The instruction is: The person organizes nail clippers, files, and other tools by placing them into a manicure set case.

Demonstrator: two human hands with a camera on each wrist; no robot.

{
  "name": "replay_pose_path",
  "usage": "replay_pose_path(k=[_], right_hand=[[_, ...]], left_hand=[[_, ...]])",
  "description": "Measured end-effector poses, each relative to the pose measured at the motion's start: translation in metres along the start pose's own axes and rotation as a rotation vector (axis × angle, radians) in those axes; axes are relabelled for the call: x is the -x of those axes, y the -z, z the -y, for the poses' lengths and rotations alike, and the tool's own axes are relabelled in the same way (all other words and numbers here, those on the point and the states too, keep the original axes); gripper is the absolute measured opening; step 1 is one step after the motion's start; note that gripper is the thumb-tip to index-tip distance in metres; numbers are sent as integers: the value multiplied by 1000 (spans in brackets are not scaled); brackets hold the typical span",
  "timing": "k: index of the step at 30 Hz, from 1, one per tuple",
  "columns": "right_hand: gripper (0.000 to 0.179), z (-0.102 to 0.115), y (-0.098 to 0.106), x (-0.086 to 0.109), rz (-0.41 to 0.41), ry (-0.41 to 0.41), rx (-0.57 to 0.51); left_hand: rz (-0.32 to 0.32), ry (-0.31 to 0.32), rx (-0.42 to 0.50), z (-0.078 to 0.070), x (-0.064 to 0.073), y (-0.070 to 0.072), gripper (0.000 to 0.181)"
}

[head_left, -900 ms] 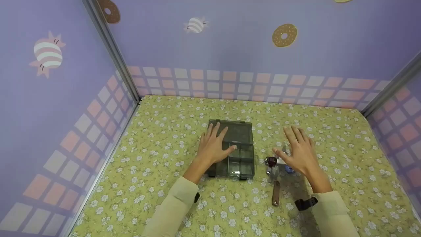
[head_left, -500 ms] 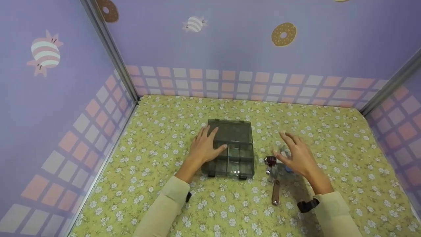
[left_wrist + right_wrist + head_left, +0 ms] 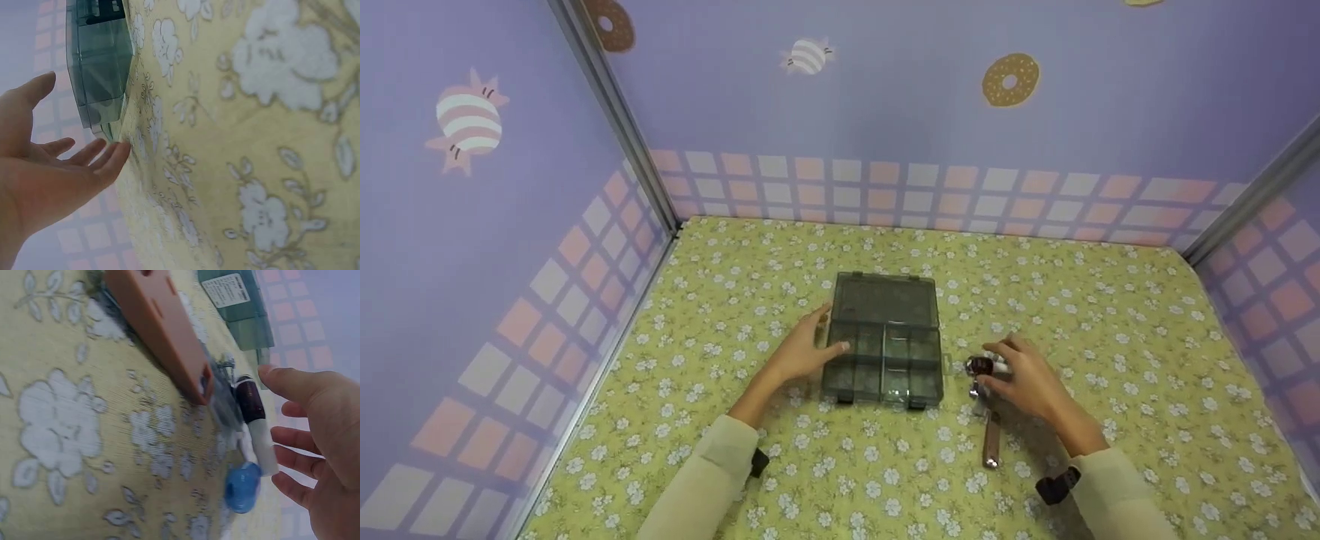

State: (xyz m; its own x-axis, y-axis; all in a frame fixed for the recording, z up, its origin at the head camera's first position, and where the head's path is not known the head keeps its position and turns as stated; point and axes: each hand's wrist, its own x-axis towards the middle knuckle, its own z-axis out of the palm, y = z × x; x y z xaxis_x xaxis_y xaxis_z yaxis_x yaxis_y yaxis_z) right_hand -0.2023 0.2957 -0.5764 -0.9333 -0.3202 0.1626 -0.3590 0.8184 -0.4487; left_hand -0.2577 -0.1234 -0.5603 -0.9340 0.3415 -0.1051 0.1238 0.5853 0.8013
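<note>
A translucent dark grey-green compartment box (image 3: 886, 300) lies on the flowered cloth, with a divided near half and one wide far section. My left hand (image 3: 799, 354) is at its left side, thumb over the near-left edge and fingers spread; the left wrist view shows this hand (image 3: 50, 180) with its palm bare. To the right of the box, my right hand (image 3: 1027, 381) reaches over small items with bent fingers. In the right wrist view, a dark red and white cylinder (image 3: 251, 405) lies right at its fingertips, with a gap still showing between thumb and fingers.
A pinkish-brown slotted plastic piece (image 3: 166, 332) with a shiny end lies nearer the body. A round blue item (image 3: 242, 488) and clear plastic pieces (image 3: 225, 408) lie near the right fingers. Patterned purple walls (image 3: 885, 112) enclose the back and sides.
My left hand has slid left and toward me, off the box's top to its side. My right hand has lowered toward the small items, its fingers bending more.
</note>
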Motion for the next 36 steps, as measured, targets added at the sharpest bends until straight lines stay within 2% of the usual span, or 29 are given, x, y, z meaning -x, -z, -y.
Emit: replay_pose_path(k=[4, 12, 20, 25, 30, 36], right_hand=[[52, -1, -6, 0, 13, -15, -44], [41, -1, -10, -1, 30, -60, -42], [32, -3, -10, -7, 59, -51, -59], [30, -5, -5, -9, 68, -85, -149], [27, -6, 4, -15, 15, -103, -230], [29, 9, 9, -30, -13, -102, -321]], left_hand=[[9, 18, 131, 4, 2, 2, 84], [61, 82, 350, 8, 3, 0, 78], [107, 62, 518, 14, 3, -2, 65], [126, 63, 573, 17, 3, -2, 66], [131, 54, 573, 17, 2, -2, 67], [135, 55, 560, 18, 3, 1, 68]])
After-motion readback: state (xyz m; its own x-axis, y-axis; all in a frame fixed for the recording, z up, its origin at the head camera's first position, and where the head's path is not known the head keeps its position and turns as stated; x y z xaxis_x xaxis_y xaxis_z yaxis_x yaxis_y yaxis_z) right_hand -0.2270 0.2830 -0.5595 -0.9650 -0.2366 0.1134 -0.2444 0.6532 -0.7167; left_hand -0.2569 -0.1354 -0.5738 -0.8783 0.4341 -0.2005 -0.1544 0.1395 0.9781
